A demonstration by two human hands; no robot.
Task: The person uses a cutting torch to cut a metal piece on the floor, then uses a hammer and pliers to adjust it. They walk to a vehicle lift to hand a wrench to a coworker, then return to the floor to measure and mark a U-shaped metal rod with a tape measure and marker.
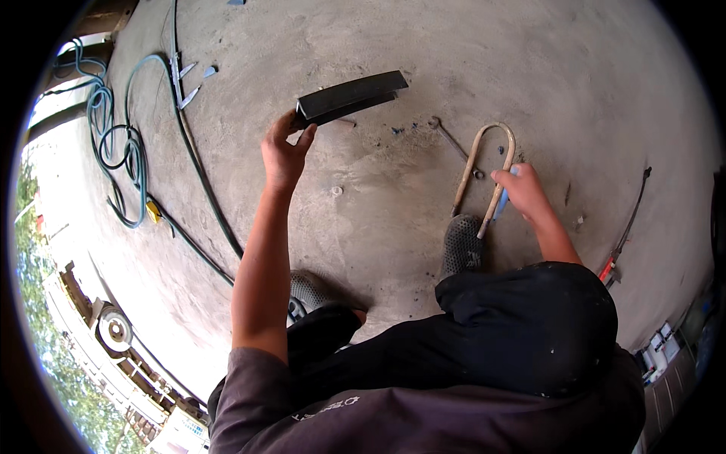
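My left hand (284,155) grips the near end of a long black channel-shaped piece (352,94), with its fingers at the edge and the piece raised above the floor. On the right, my right hand (525,191) is closed around one leg of a pale brown U-shaped rod (478,142). Its bend points away from me, and one leg end overlaps my right shoe (463,246). A light blue strip (502,204) shows beside that leg under my hand; whether I grip it too, I cannot tell. Partly behind the rod, a wrench (451,144) lies on the concrete.
A ring-shaped washer (337,191) and dark scraps (399,130) lie on the floor (393,189). Blue-green hose (136,170) coils at left, near light metal strips (181,83). A thin dark rod with a red end (607,266) is at right. My left shoe (306,287) is below.
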